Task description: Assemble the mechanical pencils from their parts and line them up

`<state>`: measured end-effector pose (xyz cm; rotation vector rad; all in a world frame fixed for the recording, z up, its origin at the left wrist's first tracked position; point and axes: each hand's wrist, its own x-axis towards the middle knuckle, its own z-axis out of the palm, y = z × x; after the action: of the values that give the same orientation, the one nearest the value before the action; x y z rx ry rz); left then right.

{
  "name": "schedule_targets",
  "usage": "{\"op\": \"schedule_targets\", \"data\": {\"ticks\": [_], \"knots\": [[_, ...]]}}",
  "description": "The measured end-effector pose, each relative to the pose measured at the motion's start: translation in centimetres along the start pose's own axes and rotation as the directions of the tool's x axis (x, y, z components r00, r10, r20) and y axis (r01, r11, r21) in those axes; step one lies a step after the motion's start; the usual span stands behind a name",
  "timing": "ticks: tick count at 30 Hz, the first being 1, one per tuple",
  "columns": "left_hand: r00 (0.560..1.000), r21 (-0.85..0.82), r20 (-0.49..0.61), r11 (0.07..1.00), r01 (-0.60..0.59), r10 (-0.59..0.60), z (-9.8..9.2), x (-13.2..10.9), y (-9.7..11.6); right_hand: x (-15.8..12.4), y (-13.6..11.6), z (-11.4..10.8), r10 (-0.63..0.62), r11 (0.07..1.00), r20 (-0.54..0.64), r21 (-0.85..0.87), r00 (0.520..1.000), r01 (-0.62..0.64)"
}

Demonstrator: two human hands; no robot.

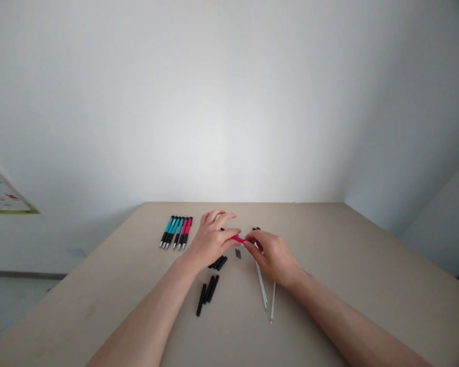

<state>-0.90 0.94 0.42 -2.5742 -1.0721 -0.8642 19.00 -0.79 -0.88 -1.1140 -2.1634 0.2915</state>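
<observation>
Between my two hands a pink-red pen barrel lies almost level above the table. My left hand pinches its left end between thumb and index finger, with the other fingers raised and spread. At its right end, my right hand is closed, thumb and fingertips on the barrel's tip; anything small within that pinch is hidden. Just below the barrel are a few small dark metal pieces, perhaps springs. Black tube-shaped grips lie under and in front of my left hand. White pen refills are partly covered by my right hand.
Several assembled pens, turquoise and pink-red with black grips, lie in a row at the left. Small black parts show behind my right hand. The beige table meets a white wall at the back.
</observation>
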Motion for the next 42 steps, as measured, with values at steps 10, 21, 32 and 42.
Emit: {"op": "schedule_targets", "data": {"ticks": [10,21,32,42], "knots": [[0.983,0.027,0.117,0.989,0.142,-0.145,0.1,0.0,-0.1,0.1,1.3,0.1,0.014,0.999,-0.079,-0.037,0.997,-0.017],[0.958,-0.132,0.11,0.952,0.278,-0.264,0.8,-0.6,-0.9,-0.2,0.6,0.0,0.027,0.994,0.096,-0.106,0.995,-0.016],[0.976,-0.295,0.125,0.933,0.206,-0.176,0.1,-0.4,-0.3,-1.1,1.1,-4.9,-0.065,0.998,0.481,0.038,0.874,0.053],[0.979,-0.38,0.045,0.903,0.2,-0.198,-0.1,-0.4,-0.1,-1.7,1.4,-4.8,-0.075,0.997,0.565,0.044,0.822,0.061]]}}
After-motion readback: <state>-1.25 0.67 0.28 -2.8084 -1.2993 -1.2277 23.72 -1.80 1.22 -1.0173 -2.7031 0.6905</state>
